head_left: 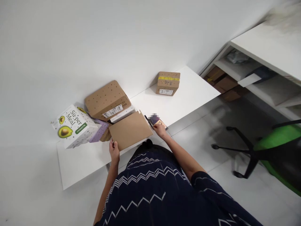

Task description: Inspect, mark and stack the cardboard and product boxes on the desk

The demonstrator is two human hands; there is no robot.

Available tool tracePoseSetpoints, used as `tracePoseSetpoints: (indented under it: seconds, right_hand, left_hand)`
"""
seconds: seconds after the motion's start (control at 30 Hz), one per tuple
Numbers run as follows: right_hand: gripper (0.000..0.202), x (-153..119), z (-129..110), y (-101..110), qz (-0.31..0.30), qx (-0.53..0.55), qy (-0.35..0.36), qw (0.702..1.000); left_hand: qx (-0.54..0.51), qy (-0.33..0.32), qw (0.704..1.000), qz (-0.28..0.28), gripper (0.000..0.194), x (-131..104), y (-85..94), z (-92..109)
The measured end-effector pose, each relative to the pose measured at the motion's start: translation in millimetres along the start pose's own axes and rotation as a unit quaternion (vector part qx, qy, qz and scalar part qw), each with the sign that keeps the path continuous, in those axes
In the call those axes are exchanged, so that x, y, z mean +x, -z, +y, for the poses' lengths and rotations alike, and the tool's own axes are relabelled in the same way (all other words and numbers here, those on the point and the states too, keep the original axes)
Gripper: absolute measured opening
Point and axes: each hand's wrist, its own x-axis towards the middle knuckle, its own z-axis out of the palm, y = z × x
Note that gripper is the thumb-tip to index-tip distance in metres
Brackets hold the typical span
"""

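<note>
A flat brown cardboard piece (130, 130), perhaps a box lid or cover, lies near the front of the white table. My left hand (114, 151) is closed on its left corner, thumb on the upper side. Just off its right edge is my right hand (160, 130), fingers pinched together at the lower end of a thin black pen-like stick (147, 118). Beneath and beside those fingers is a dark, book-like item (155, 119) with a printed picture, partly blurred and partly covered by the hand.
Behind the cardboard stand a large brown carton (105, 100), a white box (123, 113), a purple box (100, 130) and a Super Meal box (74, 125). A small taped carton (168, 83) sits farther right on the table (188, 94). Shelves (254, 75) and a green chair (277, 138) are at right.
</note>
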Motion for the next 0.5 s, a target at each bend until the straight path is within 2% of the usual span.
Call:
tracePoseSetpoints:
  seconds: [0.2, 0.37, 0.5]
  right_hand:
    - [0.028, 16.9, -13.6, -10.7, -0.039, -0.069, -0.001, 0.997]
    - [0.032, 29.2, -22.1, -3.5, -0.053, -0.104, 0.019, 0.993]
    - [0.028, 44.8, -33.2, 4.1, -0.08, -0.116, 0.036, 0.989]
  left_hand:
    - [0.003, -0.024, 0.999, 0.029, 0.049, -7.3, -11.0, 0.5]
    - [-0.008, -0.038, 0.998, 0.054, 0.046, -12.4, -19.4, 1.1]
    - [-0.029, -0.032, 0.997, 0.064, 0.045, -15.9, -19.5, -1.0]
